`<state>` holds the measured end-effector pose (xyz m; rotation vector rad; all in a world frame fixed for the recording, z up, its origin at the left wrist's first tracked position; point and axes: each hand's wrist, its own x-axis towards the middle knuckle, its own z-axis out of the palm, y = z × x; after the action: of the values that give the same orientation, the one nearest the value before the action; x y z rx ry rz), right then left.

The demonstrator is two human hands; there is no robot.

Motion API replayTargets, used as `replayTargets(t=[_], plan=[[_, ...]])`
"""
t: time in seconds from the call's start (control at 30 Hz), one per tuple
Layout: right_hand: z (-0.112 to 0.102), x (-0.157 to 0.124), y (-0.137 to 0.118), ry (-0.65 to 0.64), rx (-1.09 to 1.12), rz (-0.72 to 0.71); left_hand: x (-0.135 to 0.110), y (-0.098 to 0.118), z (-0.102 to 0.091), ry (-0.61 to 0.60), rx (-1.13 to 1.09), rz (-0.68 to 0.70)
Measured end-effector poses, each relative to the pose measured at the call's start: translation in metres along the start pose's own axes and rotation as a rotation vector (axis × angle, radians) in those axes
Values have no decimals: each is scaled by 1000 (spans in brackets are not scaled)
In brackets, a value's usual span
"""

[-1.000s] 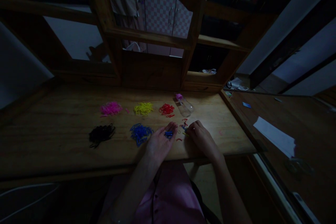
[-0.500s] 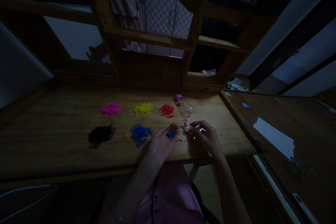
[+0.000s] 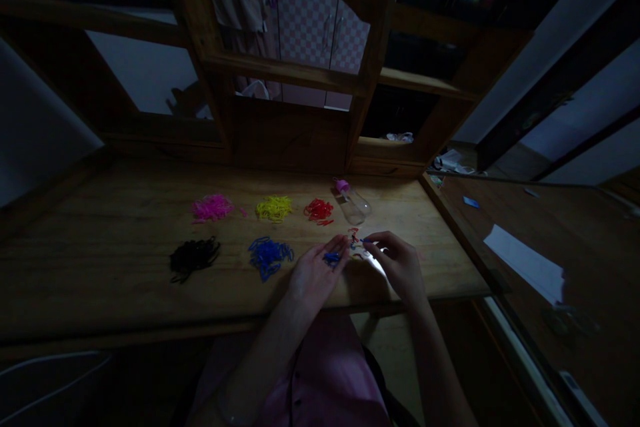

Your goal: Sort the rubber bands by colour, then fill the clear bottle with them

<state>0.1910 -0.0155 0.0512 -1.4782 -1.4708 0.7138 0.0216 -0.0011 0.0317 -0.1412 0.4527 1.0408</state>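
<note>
My left hand (image 3: 314, 275) is turned palm up over the desk, fingers half curled, with several blue rubber bands (image 3: 331, 258) lying in it. Just to its right, my right hand (image 3: 400, 263) pinches a small blue rubber band (image 3: 367, 240) between thumb and fingertips. Between and beyond the hands lies a thin scatter of mixed bands (image 3: 354, 235), red ones among them, partly hidden by my fingers. A heap of blue rubber bands (image 3: 270, 257) sits left of my left hand. Bright light falls on the wood under my right hand.
Separate heaps of black (image 3: 194, 257), pink (image 3: 213, 207), yellow (image 3: 274, 208) and red bands (image 3: 319, 210) lie on the wooden desk (image 3: 125, 233). A clear bottle with a pink cap (image 3: 356, 205) lies behind the hands. White paper (image 3: 525, 263) rests on the side table. Shelving rises behind.
My left hand has moved slightly right, closer to my right hand, carrying the blue bands. My right hand stays nearly in place, still pinching a blue band.
</note>
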Motion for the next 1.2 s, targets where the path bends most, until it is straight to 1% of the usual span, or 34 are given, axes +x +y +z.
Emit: replayTargets(t=[0.13,0.17,0.23,0.3,0.37,0.47,0.53,0.63,0.73,0.87,0.97,1.1,1.2], plan=[[11,-12,-26,-155,-56,-188,-4,-10,8,-44,37,-54],[12,-13,-30,-165,-61,-219,-5,-10,9,-39,36,-55],[11,-9,-30,-101,-71,-227,-6,-6,9,-16,22,-31],[9,-2,-21,-4,-114,-206,-6,3,7,18,0,15],[8,5,-7,31,-189,-196,-5,13,3,64,-17,54],[15,11,16,2,-287,-179,-3,24,-3,101,-47,78],[22,11,27,-6,-338,-153,-3,27,-5,98,-64,74],[29,11,35,-12,-406,-139,-3,26,-6,97,-73,62],[30,11,35,-22,-437,-167,-3,25,-6,105,-65,73],[25,10,25,-1,-373,-208,-2,22,-7,94,-41,87],[23,5,7,1,-283,-248,-2,18,-6,16,-25,66],[31,-5,-20,-66,-207,-315,-2,10,0,-100,11,-23],[38,-9,-34,-84,-169,-354,-5,8,5,-106,30,-42]])
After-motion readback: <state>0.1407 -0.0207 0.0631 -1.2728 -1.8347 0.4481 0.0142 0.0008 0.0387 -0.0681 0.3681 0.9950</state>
